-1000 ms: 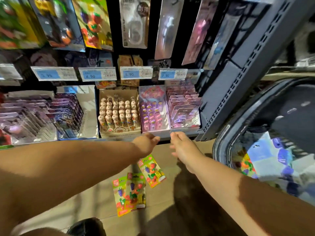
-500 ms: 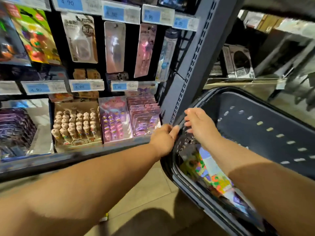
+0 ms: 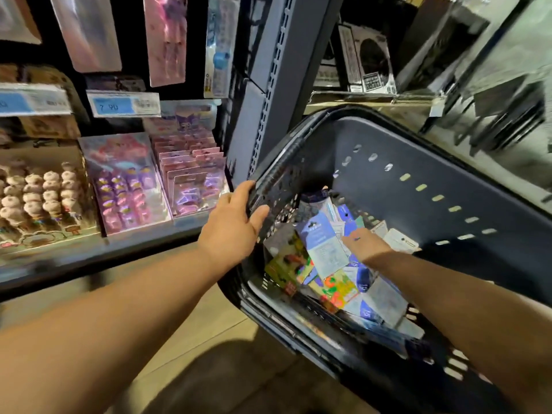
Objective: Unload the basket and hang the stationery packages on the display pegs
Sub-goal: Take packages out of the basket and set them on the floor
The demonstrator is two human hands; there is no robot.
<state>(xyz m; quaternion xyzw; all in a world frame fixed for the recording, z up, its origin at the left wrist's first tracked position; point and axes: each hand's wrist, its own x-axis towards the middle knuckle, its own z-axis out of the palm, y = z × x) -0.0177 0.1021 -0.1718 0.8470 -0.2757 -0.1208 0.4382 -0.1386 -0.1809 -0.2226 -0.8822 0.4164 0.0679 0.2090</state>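
— Where were the stationery packages (image 3: 325, 252)?
— Heaped in the bottom of the basket (image 3: 448, 162), toward its left wall. The right grip (image 3: 366, 245) rested on them; I couldn't tell if it grasped one.
— The left grip (image 3: 234, 227)?
— Clasping the basket's left rim. Hanging packs (image 3: 165, 40) lay beyond.

Right: basket (image 3: 448, 174), tilted, its left corner just before the shelf post (image 3: 268, 85). In basket bottom: heap of packages (image 3: 322, 249). On basket's left rim: left hand (image 3: 231, 231). Inside basket, on the heap: right hand (image 3: 366, 245). Left of post: boxes (image 3: 125, 180) side by side on shelf (image 3: 119, 249); above them, price tags (image 3: 122, 104); higher, hanging packs (image 3: 167, 37). Below: floor (image 3: 209, 339).
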